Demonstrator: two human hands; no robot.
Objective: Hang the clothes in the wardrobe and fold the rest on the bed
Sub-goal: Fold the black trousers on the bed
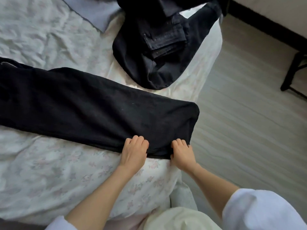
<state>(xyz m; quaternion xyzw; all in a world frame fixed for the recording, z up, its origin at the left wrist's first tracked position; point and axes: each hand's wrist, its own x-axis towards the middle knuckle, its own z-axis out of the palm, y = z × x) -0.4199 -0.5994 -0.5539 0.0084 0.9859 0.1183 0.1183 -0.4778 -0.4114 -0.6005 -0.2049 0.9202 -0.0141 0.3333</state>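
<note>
A long black fleecy garment (93, 103) lies stretched across the bed from the left edge to the bed's right corner. My left hand (133, 151) grips its near edge with curled fingers. My right hand (181, 152) grips the same near edge at the garment's right end, a hand's width away. A pile of dark clothes (159, 45), with folded dark jeans on top, lies farther back near the bed's right side.
The bed (49, 171) has a white floral cover, crumpled at the left. A pale lilac pillow (98, 12) lies at the back. Light wood floor (249, 113) runs along the right, with a dark chair leg (290, 72) and a dark skirting beyond.
</note>
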